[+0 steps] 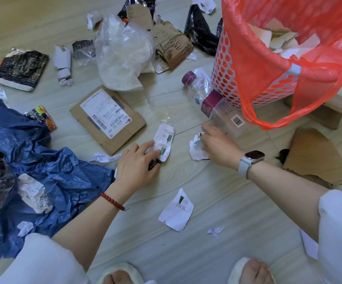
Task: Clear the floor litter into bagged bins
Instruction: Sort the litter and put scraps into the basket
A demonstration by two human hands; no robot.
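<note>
Litter covers the floor in front of a perforated bin (225, 78) lined with a red bag (268, 64), at the upper right. My left hand (134, 167) grips a dark scrap and the lower end of a white printed paper strip (165, 138). My right hand (217, 146) pinches a torn white paper piece (195, 149) lying on the floor. Another white printed scrap (176, 210) lies nearer to me. A clear plastic bottle (202, 93) with a purple cap lies beside the bin.
A brown labelled mailer (108, 117) lies centre. A crumpled blue plastic bag (49, 177) spreads at left. Clear plastic (123, 52), torn cardboard (172, 44) and dark wrappers (20, 66) lie further back. A cardboard piece (315, 158) sits at right. My slippered feet are at the bottom edge.
</note>
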